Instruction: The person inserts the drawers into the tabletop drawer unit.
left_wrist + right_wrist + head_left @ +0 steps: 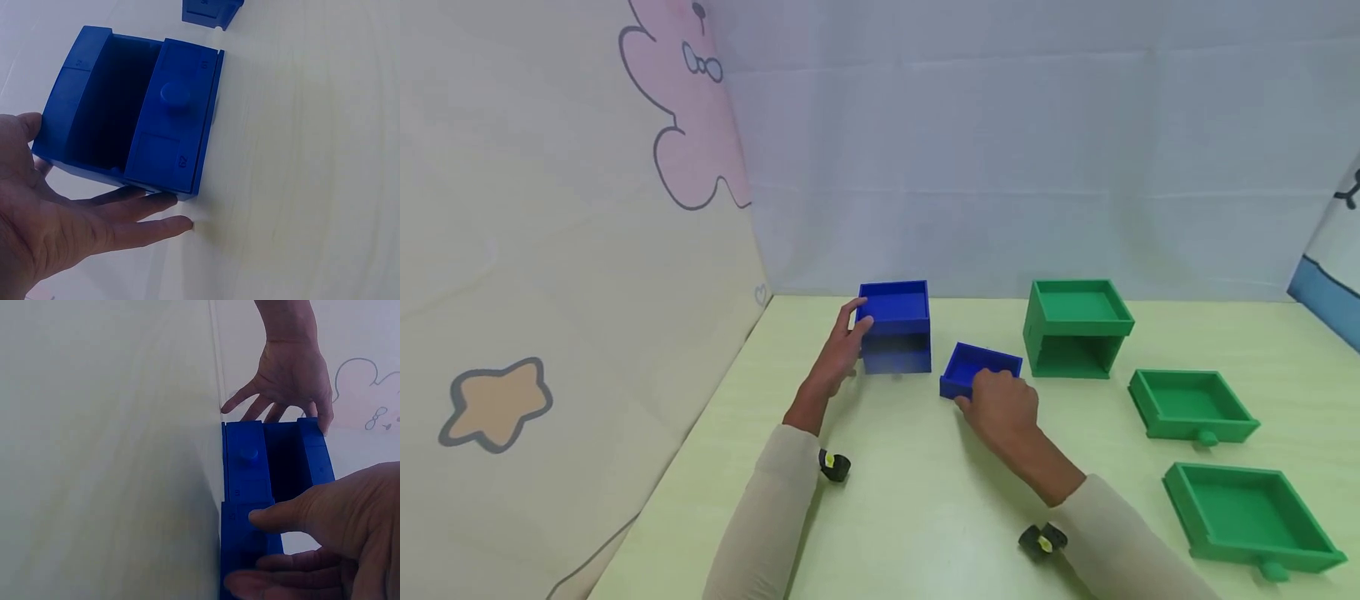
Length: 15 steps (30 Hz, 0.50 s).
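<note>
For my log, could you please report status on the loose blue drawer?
Left hand against blue cabinet; right hand gripping loose blue drawer; cabinet's upper slot open, no visible obstruction.

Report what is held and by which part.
The right hand holds the blue drawer by its front; the left hand rests against the blue cabinet.

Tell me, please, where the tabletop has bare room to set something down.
A broad bare patch of tabletop lies between the left sleeve and right sleeve. Another lies between the right sleeve and the green drawers. It is crowded around the blue drawer, which the right hand holds between the blue cabinet and green cabinet.
</note>
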### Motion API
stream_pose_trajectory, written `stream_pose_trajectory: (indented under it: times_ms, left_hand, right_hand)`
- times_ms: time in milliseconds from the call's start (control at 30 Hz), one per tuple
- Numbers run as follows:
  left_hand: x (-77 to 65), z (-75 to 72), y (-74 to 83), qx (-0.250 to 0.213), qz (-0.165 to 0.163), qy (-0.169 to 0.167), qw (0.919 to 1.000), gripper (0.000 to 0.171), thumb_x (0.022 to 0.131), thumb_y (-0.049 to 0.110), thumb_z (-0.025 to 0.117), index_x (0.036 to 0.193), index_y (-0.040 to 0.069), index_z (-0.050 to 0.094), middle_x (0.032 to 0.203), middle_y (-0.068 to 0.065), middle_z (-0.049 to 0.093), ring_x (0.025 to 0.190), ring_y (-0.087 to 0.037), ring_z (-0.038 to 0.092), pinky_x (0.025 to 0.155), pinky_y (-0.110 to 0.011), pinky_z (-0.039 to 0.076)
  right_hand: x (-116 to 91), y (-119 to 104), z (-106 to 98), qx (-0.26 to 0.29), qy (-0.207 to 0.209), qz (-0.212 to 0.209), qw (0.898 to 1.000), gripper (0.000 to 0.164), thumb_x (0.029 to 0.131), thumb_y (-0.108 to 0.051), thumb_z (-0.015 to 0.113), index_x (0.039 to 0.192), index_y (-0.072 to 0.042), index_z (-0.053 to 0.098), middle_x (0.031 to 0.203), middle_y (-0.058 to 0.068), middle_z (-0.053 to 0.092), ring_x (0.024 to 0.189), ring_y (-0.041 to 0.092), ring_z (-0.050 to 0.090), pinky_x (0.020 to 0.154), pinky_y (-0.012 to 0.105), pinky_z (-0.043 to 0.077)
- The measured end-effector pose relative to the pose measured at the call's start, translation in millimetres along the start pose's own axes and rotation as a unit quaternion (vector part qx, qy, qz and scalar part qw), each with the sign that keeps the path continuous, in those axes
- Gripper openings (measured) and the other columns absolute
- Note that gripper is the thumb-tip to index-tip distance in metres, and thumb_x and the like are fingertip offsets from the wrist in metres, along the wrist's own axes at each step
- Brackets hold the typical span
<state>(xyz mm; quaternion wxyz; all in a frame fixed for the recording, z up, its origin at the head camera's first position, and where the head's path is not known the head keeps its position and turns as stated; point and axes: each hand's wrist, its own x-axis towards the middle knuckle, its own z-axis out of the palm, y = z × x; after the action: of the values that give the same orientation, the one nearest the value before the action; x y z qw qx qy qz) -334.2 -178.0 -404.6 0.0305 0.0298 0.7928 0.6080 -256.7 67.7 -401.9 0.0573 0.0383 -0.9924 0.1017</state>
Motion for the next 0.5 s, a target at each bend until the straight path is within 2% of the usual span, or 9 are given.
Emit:
stream_pose_trajectory:
  times_ms: [200,367,400,500]
  left_hand:
    - [1.3,2.0,0.0,0.003,-0.003,-0.009,1.0,0.048,0.104,0.051,0.042,0.15,0.045,0.029,0.162,-0.008,0.024,0.142,-0.046,0.031,0.09,-0.08,0.032]
    - [1.0,2.0,1.8,0.007,0.004,-0.002,1.0,0.047,0.104,0.051,0.041,0.149,0.044,0.029,0.161,-0.008,0.025,0.143,-0.043,0.03,0.089,-0.08,0.033]
    - [-1.6,1.5,6.0,0.005,-0.001,-0.004,1.0,0.048,0.105,0.049,0.041,0.15,0.043,0.028,0.162,-0.008,0.024,0.143,-0.044,0.03,0.09,-0.08,0.032]
    - [-2.4,0.0,6.0,0.006,-0.005,-0.004,1.0,0.048,0.105,0.049,0.042,0.151,0.043,0.028,0.162,-0.008,0.023,0.142,-0.046,0.03,0.09,-0.08,0.032]
  right_hand:
    - [2.4,4.8,0.9,-0.016,-0.021,0.007,1.0,0.042,0.089,-0.037,0.074,0.076,0.002,0.068,0.063,0.015,0.062,0.058,0.031,0.063,0.056,0.046,0.054]
    - [5.1,9.4,1.7,-0.008,-0.001,-0.006,1.0,0.041,0.09,-0.028,0.07,0.06,-0.004,0.056,0.054,0.008,0.053,0.051,0.027,0.057,0.05,0.043,0.051]
    - [5.5,10.1,2.0,-0.005,0.002,-0.007,1.0,0.041,0.091,-0.026,0.069,0.058,-0.006,0.054,0.053,0.007,0.051,0.051,0.026,0.055,0.049,0.042,0.05]
    - [6.0,10.0,2.5,0.001,-0.003,-0.001,1.0,0.043,0.091,-0.026,0.068,0.057,-0.006,0.052,0.053,0.006,0.05,0.051,0.024,0.054,0.048,0.04,0.049]
